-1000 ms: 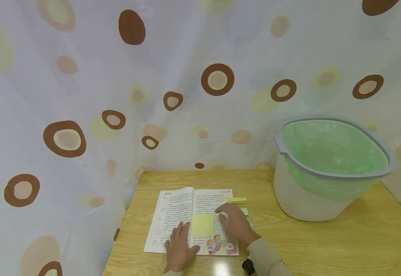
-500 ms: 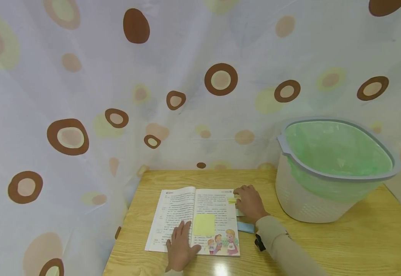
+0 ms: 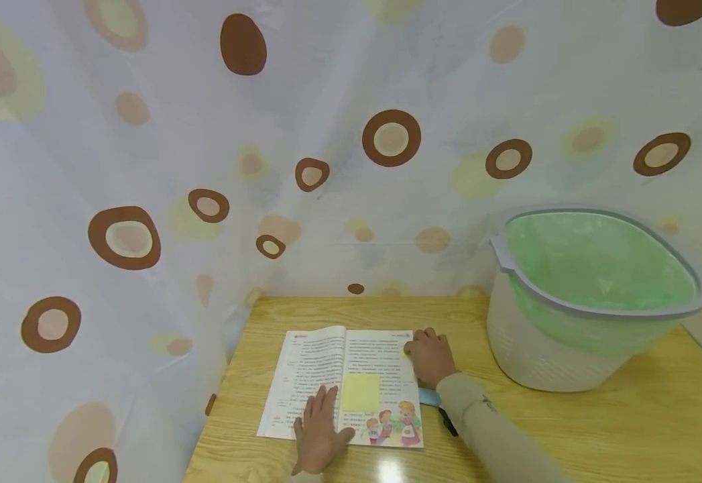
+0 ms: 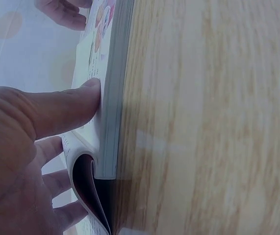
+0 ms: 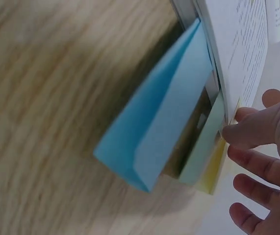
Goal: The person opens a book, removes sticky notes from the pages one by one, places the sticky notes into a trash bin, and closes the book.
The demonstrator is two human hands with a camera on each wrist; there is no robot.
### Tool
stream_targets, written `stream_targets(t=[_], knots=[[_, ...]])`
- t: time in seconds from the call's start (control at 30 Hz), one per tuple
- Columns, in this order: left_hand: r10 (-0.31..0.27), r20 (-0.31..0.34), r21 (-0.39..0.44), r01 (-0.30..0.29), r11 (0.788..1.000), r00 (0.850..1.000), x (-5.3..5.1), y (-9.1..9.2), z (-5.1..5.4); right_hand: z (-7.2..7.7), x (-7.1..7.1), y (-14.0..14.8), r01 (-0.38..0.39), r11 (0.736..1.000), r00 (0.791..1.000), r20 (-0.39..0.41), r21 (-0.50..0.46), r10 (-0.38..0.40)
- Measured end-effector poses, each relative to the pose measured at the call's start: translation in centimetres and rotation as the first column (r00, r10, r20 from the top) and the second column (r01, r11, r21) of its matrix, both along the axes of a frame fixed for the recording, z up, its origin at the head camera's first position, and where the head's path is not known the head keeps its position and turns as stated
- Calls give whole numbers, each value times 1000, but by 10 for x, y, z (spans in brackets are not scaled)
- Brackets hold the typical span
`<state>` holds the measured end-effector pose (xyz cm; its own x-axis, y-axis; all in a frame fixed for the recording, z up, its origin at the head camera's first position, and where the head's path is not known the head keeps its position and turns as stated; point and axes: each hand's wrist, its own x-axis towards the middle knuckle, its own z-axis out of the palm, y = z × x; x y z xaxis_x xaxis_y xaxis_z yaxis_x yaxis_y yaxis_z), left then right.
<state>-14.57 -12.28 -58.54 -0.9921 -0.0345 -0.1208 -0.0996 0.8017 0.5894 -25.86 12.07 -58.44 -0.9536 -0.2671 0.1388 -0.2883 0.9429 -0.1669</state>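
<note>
Between the hands (image 3: 319,429) (image 3: 430,359) lies the book's right page (image 3: 389,397).

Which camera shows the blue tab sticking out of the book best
Right wrist: there the blue tab appears large, its fold visible. The head view shows only a small piece beside the right sleeve; the left wrist view shows none.

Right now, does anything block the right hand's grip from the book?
Nothing visible does: the right hand is at the right edge of the book. The blue strip sticks out nearer the person, not in between.
</note>
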Motion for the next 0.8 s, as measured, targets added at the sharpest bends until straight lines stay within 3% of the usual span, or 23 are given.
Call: stream_targets(t=[0.27, 0.53, 0.8], knots=[[5, 6, -11, -5, 1000, 1000, -1, 0, -2, 4, -6, -2, 34, 999, 998, 61, -5, -34], [-9, 17, 5, 9, 1000, 1000, -1, 1, -5, -1, -9, -4, 57, 997, 998, 22, 45, -58], [7, 15, 0, -8, 1000, 1000, -2, -1, -2, -2, -13, -8, 63, 998, 998, 23, -1, -63]])
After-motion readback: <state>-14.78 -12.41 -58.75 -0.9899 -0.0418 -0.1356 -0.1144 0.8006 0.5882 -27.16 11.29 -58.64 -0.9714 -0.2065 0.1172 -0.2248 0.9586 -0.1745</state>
